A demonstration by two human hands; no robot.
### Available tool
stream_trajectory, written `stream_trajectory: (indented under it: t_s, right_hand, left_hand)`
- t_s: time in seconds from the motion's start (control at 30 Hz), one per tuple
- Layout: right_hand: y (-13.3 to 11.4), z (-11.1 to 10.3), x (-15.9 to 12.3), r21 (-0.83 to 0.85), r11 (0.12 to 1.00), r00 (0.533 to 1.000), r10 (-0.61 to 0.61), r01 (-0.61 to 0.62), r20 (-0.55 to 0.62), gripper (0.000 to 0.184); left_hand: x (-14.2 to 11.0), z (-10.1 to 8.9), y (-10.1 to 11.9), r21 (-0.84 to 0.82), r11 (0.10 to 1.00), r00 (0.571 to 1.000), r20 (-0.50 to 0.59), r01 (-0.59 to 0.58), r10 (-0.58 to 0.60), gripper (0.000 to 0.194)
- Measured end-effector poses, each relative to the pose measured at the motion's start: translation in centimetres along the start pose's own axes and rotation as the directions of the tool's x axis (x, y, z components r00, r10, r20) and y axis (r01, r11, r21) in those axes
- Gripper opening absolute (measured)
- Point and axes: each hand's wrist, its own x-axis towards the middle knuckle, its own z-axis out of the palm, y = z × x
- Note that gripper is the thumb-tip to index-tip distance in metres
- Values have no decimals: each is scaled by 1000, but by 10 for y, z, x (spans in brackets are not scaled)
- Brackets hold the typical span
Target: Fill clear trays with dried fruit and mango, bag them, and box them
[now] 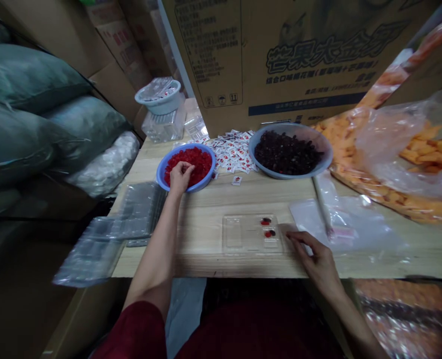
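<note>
My left hand (179,175) reaches into a blue bowl (163,169) of red candied pieces, fingers curled in a pinch among them. What they pinch is hidden. A clear plastic tray (243,234) lies on the wooden table (206,209) in front of me, with a dark piece (265,221) and a red piece (269,233) in its right compartments. My right hand (316,257) rests at the tray's right edge, fingers stretched out and touching it.
A grey-blue bowl (320,144) of dark dried fruit stands behind the tray, with several small white sachets (232,149) beside it. A bag of orange pieces (404,164) lies right. Stacked clear trays (131,219) overhang the left edge. A big carton (281,55) stands behind.
</note>
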Motion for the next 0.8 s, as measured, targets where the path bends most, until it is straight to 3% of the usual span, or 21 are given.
stream_trajectory:
  t_s: [0.07, 0.1, 0.17, 0.2, 0.27, 0.33, 0.37, 0.47, 0.6, 0.73, 0.8]
  right_hand:
    - [4, -3, -6, 11, 1000, 1000, 15, -15, -9, 23]
    - [4, -3, -8, 21, 1000, 1000, 20, -19, -15, 23]
    - [3, -3, -11, 40, 999, 999, 31, -30, -26, 23]
    - [2, -2, -13, 43, 998, 999, 36, -35, -29, 23]
    - [1, 1, -14, 33, 999, 999, 28, -27, -33, 23]
    - [0, 5, -16, 7, 1000, 999, -13, 13, -33, 22]
    - [0, 8, -17, -6, 999, 999, -43, 42, -31, 22]
    - [1, 15, -17, -41, 991, 992, -125, 125, -9, 21]
    - [7, 23, -15, -75, 983, 985, -166, 169, 47, 23]
    - [12, 28, -12, -126, 972, 979, -194, 199, 55, 21]
    - [11, 28, -10, -147, 963, 973, -215, 225, 80, 22]
  left_hand:
    - [-26, 0, 24, -153, 988, 995, -97, -21, 6, 24]
    - [-47, 4, 40, -224, 972, 994, -95, -69, 49, 25]
    - [-100, 20, 73, -285, 939, 978, 23, -190, 205, 26]
    - [-130, 31, 89, -282, 926, 947, 125, -252, 296, 24]
    - [-189, 58, 116, -246, 878, 838, 277, -411, 470, 22]
    - [-232, 84, 131, -245, 832, 754, 351, -499, 555, 20]
    - [-246, 94, 135, -238, 820, 738, 359, -520, 572, 19]
    - [-261, 112, 133, -195, 835, 772, 318, -515, 550, 18]
    - [-257, 108, 122, -189, 875, 826, 290, -445, 483, 24]
    - [-249, 94, 115, -230, 878, 805, 351, -421, 478, 19]
    - [-232, 88, 111, -273, 872, 802, 350, -406, 483, 20]
